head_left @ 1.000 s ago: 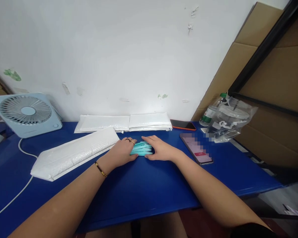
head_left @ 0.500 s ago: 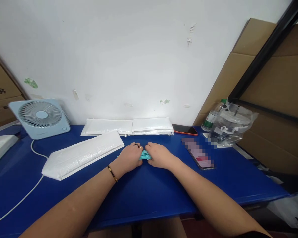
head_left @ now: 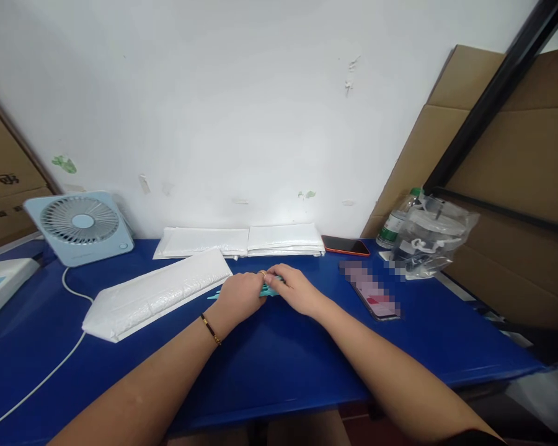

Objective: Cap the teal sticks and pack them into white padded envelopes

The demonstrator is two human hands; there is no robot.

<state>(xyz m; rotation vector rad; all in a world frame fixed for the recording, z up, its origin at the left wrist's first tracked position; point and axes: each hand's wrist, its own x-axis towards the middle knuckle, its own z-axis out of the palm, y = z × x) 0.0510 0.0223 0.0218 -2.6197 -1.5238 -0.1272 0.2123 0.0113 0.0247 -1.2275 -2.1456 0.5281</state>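
Observation:
My left hand (head_left: 240,293) and my right hand (head_left: 296,290) are pressed together in the middle of the blue table (head_left: 279,359). Between them they hold a small bundle of turquoise items (head_left: 268,288). Most of the bundle is hidden by my fingers; one turquoise tip (head_left: 212,296) pokes out to the left of my left hand. My left wrist wears a thin bracelet, and there are rings on the fingers. A white padded envelope (head_left: 155,294) lies just left of my left hand.
A stack of white padded envelopes (head_left: 242,240) lies along the wall. A small blue fan (head_left: 80,227) with a white cable stands at the back left. Two phones (head_left: 345,245) (head_left: 371,291) and a bagged cup with a bottle (head_left: 423,238) sit at the right. Cardboard leans beyond them.
My hands have closed in on the turquoise bundle, which was spread and more visible one second ago. Now only a sliver shows. The view has shifted slightly.

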